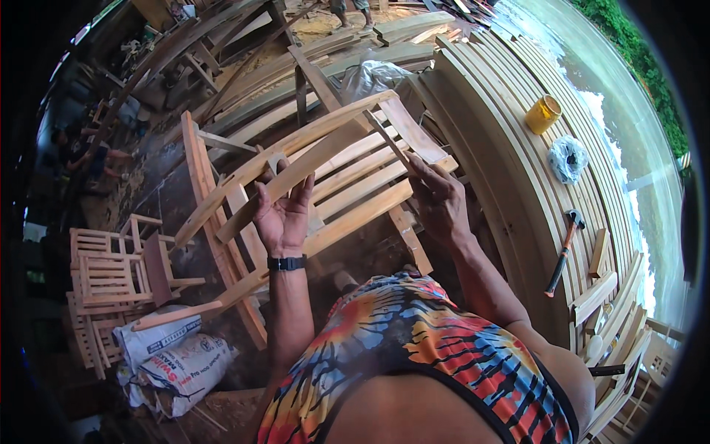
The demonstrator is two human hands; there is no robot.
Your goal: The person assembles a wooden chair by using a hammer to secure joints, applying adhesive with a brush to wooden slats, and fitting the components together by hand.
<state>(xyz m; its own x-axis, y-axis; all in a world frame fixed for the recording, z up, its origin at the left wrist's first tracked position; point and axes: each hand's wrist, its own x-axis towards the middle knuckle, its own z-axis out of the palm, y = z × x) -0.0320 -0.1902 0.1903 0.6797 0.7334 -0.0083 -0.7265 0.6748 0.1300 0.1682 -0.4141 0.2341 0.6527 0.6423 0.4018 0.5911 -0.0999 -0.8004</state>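
Observation:
My left hand (285, 216), wearing a dark wristband, has its palm up and fingers curled against a flat wooden board (307, 166). That board slants from lower left to upper right above a partly built slatted wooden frame (359, 214). My right hand (438, 196) is at the board's far right, its fingers closed on the lower end of a thin dark strip (386, 137). The strip's upper end meets the board's right end; its exact kind cannot be made out. Long curved rails and several slats make up the frame below.
Long stacked boards (503, 192) run along the right, carrying a yellow jar (543, 114), a plastic-wrapped roll (568, 158) and a hammer (565, 253). Small slatted wooden chairs (111, 274) and white sacks (181, 366) stand at left. Other people (100, 155) are in the background.

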